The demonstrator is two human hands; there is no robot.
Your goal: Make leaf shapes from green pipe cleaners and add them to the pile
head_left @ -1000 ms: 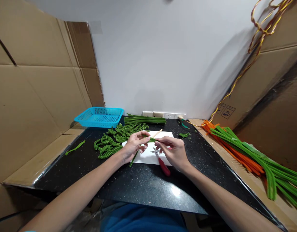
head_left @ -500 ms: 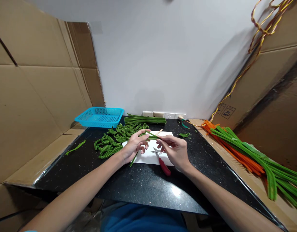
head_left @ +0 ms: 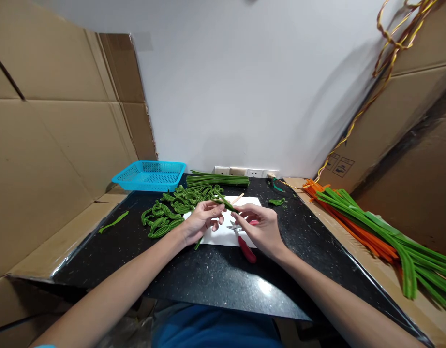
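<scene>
Both my hands meet over a white sheet on the black table. My left hand and my right hand pinch a green pipe cleaner between their fingertips; it is bent over a thin wooden stick. A tail of the pipe cleaner hangs below my left hand. Red-handled pliers lie on the sheet just under my right hand. A pile of folded green pipe-cleaner pieces lies to the left of my left hand.
A blue plastic basket stands at the back left. Straight green pipe cleaners lie along the back wall. Long green and orange pipe cleaners rest on cardboard at the right. Cardboard walls flank both sides. Stray green bits lie about.
My fingers have worked the green pipe cleaner round, so its raised end now tilts back and left. Both hands stay over the white sheet.
</scene>
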